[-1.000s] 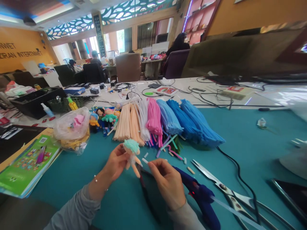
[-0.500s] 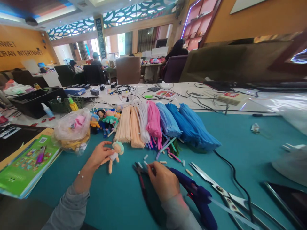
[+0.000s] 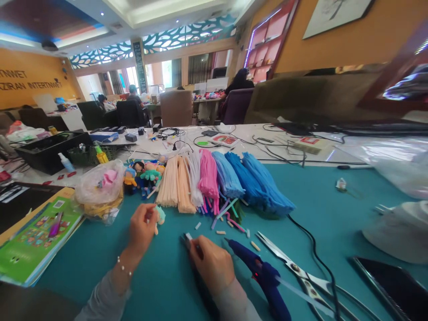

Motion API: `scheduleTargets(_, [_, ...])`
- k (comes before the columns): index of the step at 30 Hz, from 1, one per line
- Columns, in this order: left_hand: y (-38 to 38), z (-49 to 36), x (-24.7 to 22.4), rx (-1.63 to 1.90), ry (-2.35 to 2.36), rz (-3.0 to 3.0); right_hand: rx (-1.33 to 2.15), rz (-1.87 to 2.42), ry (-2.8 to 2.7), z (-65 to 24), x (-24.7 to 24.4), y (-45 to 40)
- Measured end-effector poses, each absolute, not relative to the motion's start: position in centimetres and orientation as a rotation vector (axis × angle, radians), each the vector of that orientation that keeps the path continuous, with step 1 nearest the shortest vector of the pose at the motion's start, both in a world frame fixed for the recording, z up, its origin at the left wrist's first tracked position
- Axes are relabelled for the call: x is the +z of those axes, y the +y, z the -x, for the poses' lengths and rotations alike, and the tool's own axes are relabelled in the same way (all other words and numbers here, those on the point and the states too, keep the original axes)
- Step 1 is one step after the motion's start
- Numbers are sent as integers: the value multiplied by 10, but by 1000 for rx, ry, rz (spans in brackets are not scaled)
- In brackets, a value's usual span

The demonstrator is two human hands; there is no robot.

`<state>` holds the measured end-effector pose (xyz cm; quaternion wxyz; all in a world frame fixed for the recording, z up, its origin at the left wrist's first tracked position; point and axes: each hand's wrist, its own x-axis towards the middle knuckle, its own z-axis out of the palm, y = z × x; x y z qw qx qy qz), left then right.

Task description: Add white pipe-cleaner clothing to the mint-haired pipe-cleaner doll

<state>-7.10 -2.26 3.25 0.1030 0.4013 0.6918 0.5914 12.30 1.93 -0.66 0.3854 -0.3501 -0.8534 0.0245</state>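
Note:
My left hand [image 3: 144, 225] is closed around a small fuzzy doll [image 3: 161, 215] with mint-green hair, held above the mat; the fingers hide most of its body. My right hand [image 3: 214, 263] is low over the mat, thumb and forefinger pinched at a short white pipe-cleaner piece [image 3: 189, 236]. Beneath that hand lie dark-handled cutting pliers [image 3: 185, 243], partly covered by it. Just to its right a blue glue gun [image 3: 256, 269] rests with a small red light showing. Short cut pieces [image 3: 221, 232] are scattered beyond the fingertips.
Bundles of pipe cleaners [image 3: 209, 178] stand in a row behind the hands. Large scissors [image 3: 296, 268], a black cable [image 3: 316, 236] and a phone [image 3: 391, 285] lie right. A plastic bag [image 3: 100, 185], finished dolls [image 3: 147, 174] and a green book [image 3: 36, 236] are left.
My left hand has turned, and the doll is now mostly hidden behind its fingers. My right hand has shifted slightly left over the pliers. The whole view has moved a little.

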Motion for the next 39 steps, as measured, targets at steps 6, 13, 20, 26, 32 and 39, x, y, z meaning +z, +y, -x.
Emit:
scheduleTargets(6, [-22, 17, 16, 1723, 1522, -1042, 167, 807, -2106, -122, -5, 19])
scheduleTargets(13, [-13, 7, 12, 1791, 1229, -704, 225, 722, -2063, -110, -12, 21])
scheduleTargets(20, [-12, 9, 5, 1810, 1018, -671, 264, 641, -2015, -108, -22, 30])
scheduleTargets(26, [-9, 10, -9, 1772, 1008, -675, 294, 583, -2013, -106, -33, 32])
scheduleTargets(32, [-5, 14, -15, 1824, 1026, -725, 291, 560, -2030, -109, -18, 30])
scheduleTargets(39, [0, 33, -25, 1862, 1231, -958, 223, 624, -2011, -161, 4, -14])
